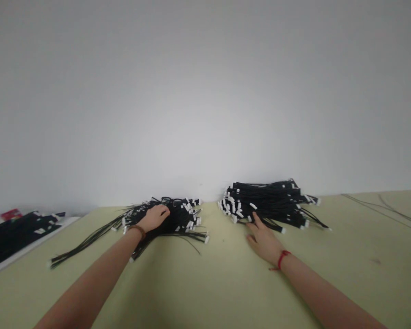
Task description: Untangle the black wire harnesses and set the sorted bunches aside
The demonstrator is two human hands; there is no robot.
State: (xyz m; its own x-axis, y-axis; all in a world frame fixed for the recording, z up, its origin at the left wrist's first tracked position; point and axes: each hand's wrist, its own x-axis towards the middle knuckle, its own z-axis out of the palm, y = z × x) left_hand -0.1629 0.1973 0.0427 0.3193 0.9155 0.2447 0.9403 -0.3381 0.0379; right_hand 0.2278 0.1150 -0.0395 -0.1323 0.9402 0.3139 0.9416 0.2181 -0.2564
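Observation:
Two heaps of black cables with white connectors lie on the pale yellow-green table (pixel 219 283) by the wall. My left hand (pixel 154 218) rests on top of the left cable heap (pixel 176 219). Its fingers bend down into the cables, and their tips are hidden. At the near edge of the right cable heap (pixel 270 198), my right hand (pixel 264 240) lies with fingers apart. The index finger reaches the cables near their white connectors (pixel 232 205); the thumb is over the table.
A pair of black-framed glasses (pixel 171 201) lies behind the left heap. More black cables (pixel 18 235) sit on a white surface at far left, beside a red item (pixel 11 214). Loose thin wires (pixel 385 208) stretch along the right. A grey-white wall (pixel 205 91) stands behind.

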